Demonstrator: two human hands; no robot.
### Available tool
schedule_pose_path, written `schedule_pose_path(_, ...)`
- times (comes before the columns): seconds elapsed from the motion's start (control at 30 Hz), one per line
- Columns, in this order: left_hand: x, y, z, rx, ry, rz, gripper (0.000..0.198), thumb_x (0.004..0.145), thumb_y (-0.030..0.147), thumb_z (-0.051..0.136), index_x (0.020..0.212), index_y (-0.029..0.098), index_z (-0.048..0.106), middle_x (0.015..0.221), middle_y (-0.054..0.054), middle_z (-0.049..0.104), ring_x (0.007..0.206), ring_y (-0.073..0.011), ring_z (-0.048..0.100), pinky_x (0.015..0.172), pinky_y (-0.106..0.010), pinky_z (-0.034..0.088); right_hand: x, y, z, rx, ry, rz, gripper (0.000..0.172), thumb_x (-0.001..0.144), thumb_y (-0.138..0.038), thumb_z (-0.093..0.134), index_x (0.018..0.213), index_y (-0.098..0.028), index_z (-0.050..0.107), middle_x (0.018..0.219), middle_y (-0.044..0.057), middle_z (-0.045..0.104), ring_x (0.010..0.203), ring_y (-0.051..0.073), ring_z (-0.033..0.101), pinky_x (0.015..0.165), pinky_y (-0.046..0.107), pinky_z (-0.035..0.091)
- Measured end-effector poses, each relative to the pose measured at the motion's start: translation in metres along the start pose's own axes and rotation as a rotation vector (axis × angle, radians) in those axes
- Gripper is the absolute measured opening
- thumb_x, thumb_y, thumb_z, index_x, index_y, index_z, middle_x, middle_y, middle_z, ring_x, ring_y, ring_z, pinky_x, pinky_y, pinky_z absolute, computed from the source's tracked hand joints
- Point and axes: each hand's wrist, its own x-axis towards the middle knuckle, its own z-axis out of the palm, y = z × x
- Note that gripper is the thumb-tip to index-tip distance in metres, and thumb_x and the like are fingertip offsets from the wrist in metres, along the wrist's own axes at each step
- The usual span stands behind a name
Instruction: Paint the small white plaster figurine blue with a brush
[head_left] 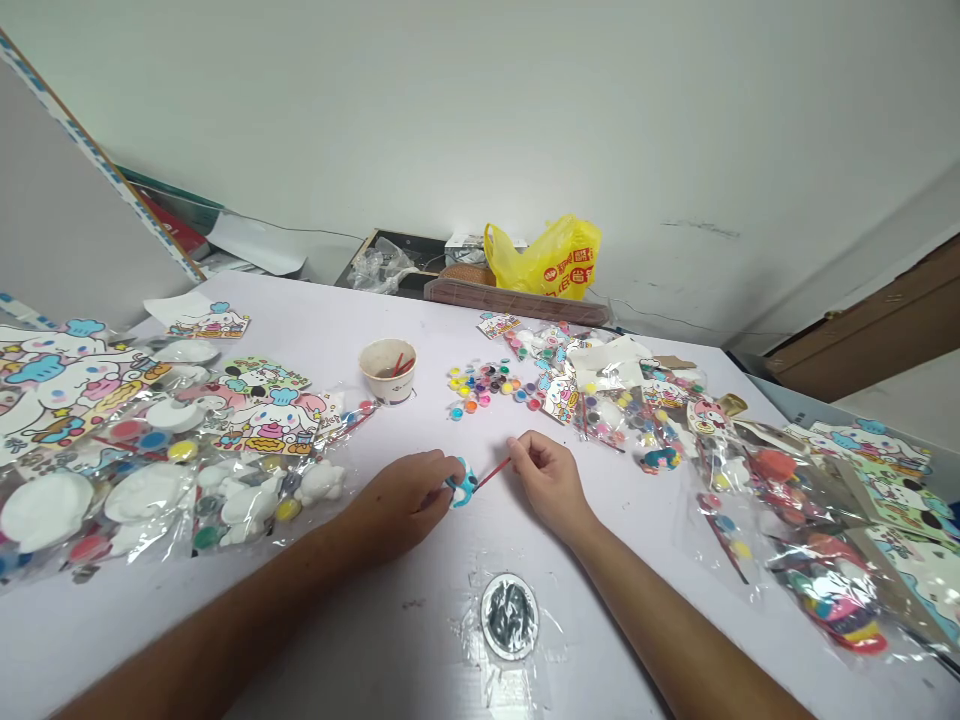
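My left hand (pixel 414 495) is closed on a small blue and white figurine (pixel 463 484), holding it just over the table. Part of the figurine is hidden behind my fingers. Between the thumb and fingers of my right hand (pixel 546 478) is a thin red paintbrush (pixel 495 471). Its dark tip points down to the left and meets the figurine, or comes very close to it. Beyond both hands lies a cluster of small paint pots (pixel 491 383) in many colours. A paper cup (pixel 388 370) with red brushes standing in it is behind my left hand.
Clear bags with white plaster figures (pixel 150 490) and printed cards cover the left side. More bagged kits (pixel 795 520) and a painted figure (pixel 660 459) lie right. A round dark disc (pixel 510 615) is taped in front. A yellow plastic bag (pixel 551 260) stands beyond the far edge.
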Motion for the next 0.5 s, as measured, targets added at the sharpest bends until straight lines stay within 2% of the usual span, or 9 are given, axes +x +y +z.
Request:
schedule_pose_path(0.3, -0.0004, -0.0015, 0.0008, 0.002, -0.012, -0.003, 0.016, 0.085, 0.015, 0.039, 0.089, 0.021, 0.054, 0.075, 0.001, 0.052, 0.067, -0.0169, 0.046, 0.061, -0.027, 0.031, -0.0012, -0.0047, -0.0004, 0.006, -0.046, 0.011, 0.041, 0.087, -0.048, 0.054, 0.058, -0.021, 0.044, 0.053, -0.005, 0.038, 0.051, 0.011, 0.033, 0.050, 0.025, 0.028)
schedule_pose_path(0.5, 0.0001, -0.0007, 0.0003, 0.010, -0.010, -0.006, 0.017, 0.085, 0.015, 0.040, 0.090, 0.021, 0.054, 0.076, 0.001, 0.054, 0.068, -0.0166, 0.048, 0.062, -0.027, 0.032, -0.0012, -0.0063, 0.0015, 0.005, -0.031, 0.013, 0.040, 0.089, -0.047, 0.053, 0.060, -0.021, 0.047, 0.055, -0.003, 0.043, 0.053, 0.012, 0.036, 0.051, 0.025, 0.030)
